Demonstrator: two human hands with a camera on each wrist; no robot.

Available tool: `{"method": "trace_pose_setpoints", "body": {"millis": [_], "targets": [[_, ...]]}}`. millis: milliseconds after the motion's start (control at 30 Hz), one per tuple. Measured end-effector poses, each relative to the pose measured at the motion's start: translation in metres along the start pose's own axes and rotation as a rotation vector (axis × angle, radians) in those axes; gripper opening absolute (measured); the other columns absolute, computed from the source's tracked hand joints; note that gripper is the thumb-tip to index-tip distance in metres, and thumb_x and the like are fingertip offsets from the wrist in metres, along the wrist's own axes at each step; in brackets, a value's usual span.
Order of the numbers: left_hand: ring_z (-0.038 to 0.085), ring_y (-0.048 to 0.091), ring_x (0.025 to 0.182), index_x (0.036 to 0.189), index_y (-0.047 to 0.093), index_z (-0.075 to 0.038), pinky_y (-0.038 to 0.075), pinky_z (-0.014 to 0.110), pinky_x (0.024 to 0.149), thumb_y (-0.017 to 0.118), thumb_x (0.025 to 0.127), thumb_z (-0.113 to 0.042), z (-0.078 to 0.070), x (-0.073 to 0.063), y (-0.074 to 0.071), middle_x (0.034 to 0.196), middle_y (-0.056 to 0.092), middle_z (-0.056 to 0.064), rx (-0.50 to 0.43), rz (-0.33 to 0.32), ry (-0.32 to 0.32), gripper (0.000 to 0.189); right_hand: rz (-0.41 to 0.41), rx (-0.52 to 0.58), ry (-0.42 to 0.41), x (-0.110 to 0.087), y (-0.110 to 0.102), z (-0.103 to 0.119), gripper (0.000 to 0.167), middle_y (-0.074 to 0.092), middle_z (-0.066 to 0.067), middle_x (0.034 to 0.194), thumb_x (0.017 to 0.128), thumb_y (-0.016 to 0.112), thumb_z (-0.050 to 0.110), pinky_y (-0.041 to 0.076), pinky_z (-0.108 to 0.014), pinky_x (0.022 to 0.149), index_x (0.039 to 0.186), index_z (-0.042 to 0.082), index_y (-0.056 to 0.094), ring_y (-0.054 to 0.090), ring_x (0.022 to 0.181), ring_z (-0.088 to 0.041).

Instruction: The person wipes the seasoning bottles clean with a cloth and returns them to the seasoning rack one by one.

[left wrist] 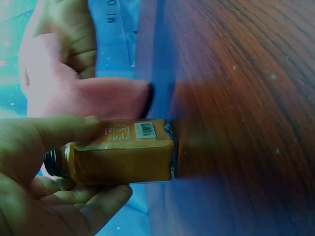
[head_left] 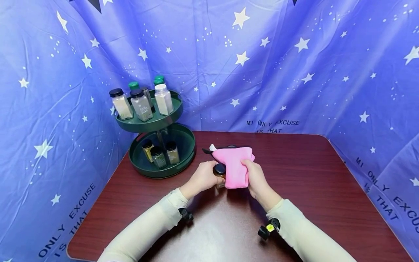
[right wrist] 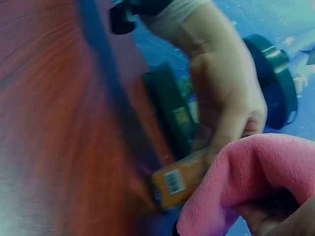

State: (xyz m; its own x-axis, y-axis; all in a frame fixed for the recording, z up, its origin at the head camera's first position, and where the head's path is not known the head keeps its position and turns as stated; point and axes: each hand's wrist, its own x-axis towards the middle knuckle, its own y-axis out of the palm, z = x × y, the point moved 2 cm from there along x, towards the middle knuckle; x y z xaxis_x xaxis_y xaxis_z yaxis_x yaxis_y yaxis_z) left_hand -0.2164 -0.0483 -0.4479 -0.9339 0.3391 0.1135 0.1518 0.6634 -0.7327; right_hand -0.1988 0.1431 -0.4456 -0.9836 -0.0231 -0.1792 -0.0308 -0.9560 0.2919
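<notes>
In my left hand (head_left: 204,177) I hold a small glass spice jar (left wrist: 123,162) with a black lid, pinched between thumb and fingers. Orange-brown contents and a barcode label show through its side. The jar stands upright, its base at or just above the tabletop; I cannot tell which. A folded pink cloth (head_left: 236,169) with a dark edge is gripped in my right hand (head_left: 258,179), thumb on its near face. The cloth is right beside the jar, and whether they touch is unclear. Part of my right fingers is hidden by the cloth.
A green two-tier round rack (head_left: 148,125) stands at the back left of the dark red table (head_left: 311,189). Several jars are on its upper tier, including a white-lidded jar (head_left: 163,100); black-lidded jars (head_left: 158,158) stand on the lower tier. A starry blue curtain (head_left: 209,65) surrounds the table.
</notes>
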Motion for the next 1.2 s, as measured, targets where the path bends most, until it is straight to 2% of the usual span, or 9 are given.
{"method": "trace_pose_setpoints", "body": {"millis": [133, 367, 567, 700, 1000, 1200], "targets": [[0.012, 0.065, 0.083, 0.102, 0.07, -0.009, 0.055, 0.029, 0.076, 0.089, 0.076, -0.022, 0.003, 0.0, 0.001, 0.093, 0.074, -0.001, -0.024, 0.001, 0.0, 0.036, 0.016, 0.033, -0.018, -0.001, 0.002, 0.01, 0.016, 0.07, 0.001, 0.073, 0.102, 0.049, 0.019, 0.058, -0.031, 0.061, 0.095, 0.006, 0.058, 0.068, 0.067, -0.012], [0.011, 0.065, 0.086, 0.107, 0.067, -0.01, 0.054, 0.028, 0.078, 0.089, 0.076, -0.021, 0.01, -0.004, 0.004, 0.097, 0.073, 0.001, -0.066, -0.001, 0.015, 0.04, 0.009, -0.002, -0.045, -0.004, -0.001, 0.011, 0.01, 0.073, 0.003, 0.077, 0.101, 0.057, 0.014, 0.059, -0.028, 0.066, 0.102, 0.004, 0.059, 0.07, 0.071, -0.009], [0.016, 0.067, 0.092, 0.112, 0.067, -0.006, 0.055, 0.031, 0.082, 0.088, 0.078, -0.023, 0.009, -0.006, 0.004, 0.102, 0.074, 0.005, -0.044, -0.021, 0.055, 0.044, -0.027, -0.013, -0.049, -0.007, -0.004, 0.014, 0.014, 0.073, 0.002, 0.076, 0.101, 0.056, 0.013, 0.059, -0.029, 0.066, 0.106, 0.0, 0.056, 0.071, 0.072, -0.01], [0.018, 0.068, 0.093, 0.114, 0.067, -0.002, 0.056, 0.033, 0.084, 0.089, 0.077, -0.024, 0.007, -0.005, 0.005, 0.104, 0.074, 0.006, -0.032, -0.022, 0.055, 0.048, -0.027, -0.011, -0.044, -0.007, -0.006, 0.017, 0.015, 0.073, 0.002, 0.076, 0.101, 0.056, 0.013, 0.06, -0.03, 0.066, 0.108, -0.001, 0.055, 0.072, 0.072, -0.011], [0.018, 0.069, 0.09, 0.104, 0.069, -0.007, 0.055, 0.032, 0.082, 0.092, 0.075, -0.026, 0.005, -0.006, 0.008, 0.096, 0.074, 0.004, -0.012, -0.036, 0.031, 0.043, -0.055, -0.023, -0.048, -0.008, -0.009, 0.015, 0.009, 0.072, 0.0, 0.073, 0.098, 0.056, 0.011, 0.06, -0.032, 0.062, 0.1, 0.002, 0.057, 0.071, 0.069, -0.012], [0.017, 0.068, 0.085, 0.099, 0.07, -0.009, 0.055, 0.032, 0.077, 0.092, 0.073, -0.026, 0.008, -0.004, 0.007, 0.092, 0.075, 0.002, -0.028, -0.061, 0.016, 0.038, -0.063, -0.033, -0.06, -0.008, -0.011, 0.013, 0.008, 0.071, 0.002, 0.075, 0.097, 0.056, 0.01, 0.059, -0.03, 0.062, 0.102, 0.003, 0.055, 0.07, 0.069, -0.011]]}}
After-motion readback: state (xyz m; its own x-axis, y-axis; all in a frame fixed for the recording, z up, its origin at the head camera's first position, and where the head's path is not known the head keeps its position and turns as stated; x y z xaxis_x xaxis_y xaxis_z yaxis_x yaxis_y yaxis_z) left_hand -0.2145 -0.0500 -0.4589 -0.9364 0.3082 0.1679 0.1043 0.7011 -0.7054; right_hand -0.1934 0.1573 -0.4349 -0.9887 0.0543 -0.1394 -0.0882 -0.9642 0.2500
